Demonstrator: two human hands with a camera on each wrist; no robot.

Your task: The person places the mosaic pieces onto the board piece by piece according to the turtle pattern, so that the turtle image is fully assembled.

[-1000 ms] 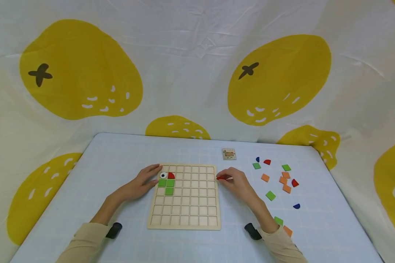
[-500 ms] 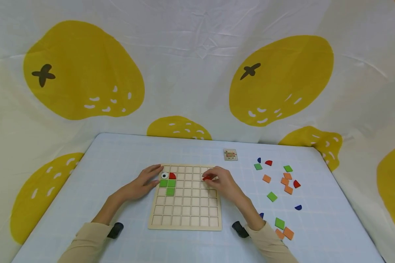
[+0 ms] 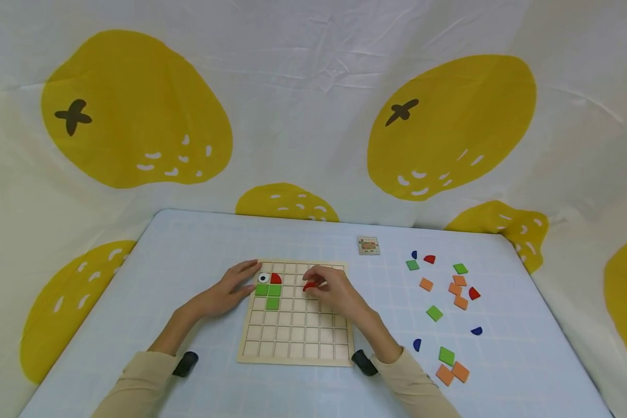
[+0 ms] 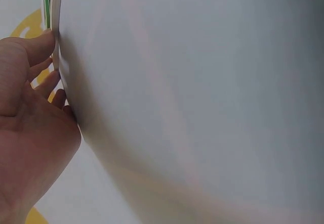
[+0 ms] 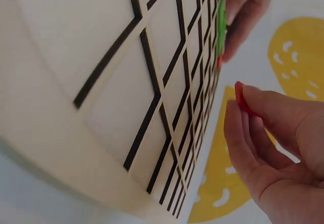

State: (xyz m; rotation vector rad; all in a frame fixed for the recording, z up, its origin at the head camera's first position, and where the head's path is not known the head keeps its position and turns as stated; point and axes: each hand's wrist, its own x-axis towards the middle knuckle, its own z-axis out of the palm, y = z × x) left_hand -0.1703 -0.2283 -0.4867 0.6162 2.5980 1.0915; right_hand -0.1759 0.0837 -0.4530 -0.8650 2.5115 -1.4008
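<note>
A wooden grid board [image 3: 298, 334] lies on the table. In its upper left cells sit a white eye tile [image 3: 263, 278], a red quarter-circle tile [image 3: 276, 278] and three green square tiles [image 3: 273, 303]. My left hand [image 3: 229, 293] rests at the board's left edge, fingers fairly straight, thumb and fingertips touching the rim; the left wrist view shows the hand [image 4: 35, 92] against that edge. Over the board's upper middle, my right hand [image 3: 334, 289] pinches a red tile [image 3: 309, 285] between thumb and fingers. In the right wrist view this red tile [image 5: 244, 100] is held above the grid, partly hidden by the thumb.
Right of the board lie scattered orange square tiles [image 3: 460, 371], green squares [image 3: 435, 313], dark blue half-circles [image 3: 476, 331] and red quarter-circles [image 3: 474, 293]. A small picture card [image 3: 368, 245] lies behind the board. A patterned cloth [image 3: 298, 87] hangs behind the table [image 3: 198, 232].
My right hand has moved left with the red tile, from beside the board's right edge to over its upper middle. My left hand stays at the board's left edge.
</note>
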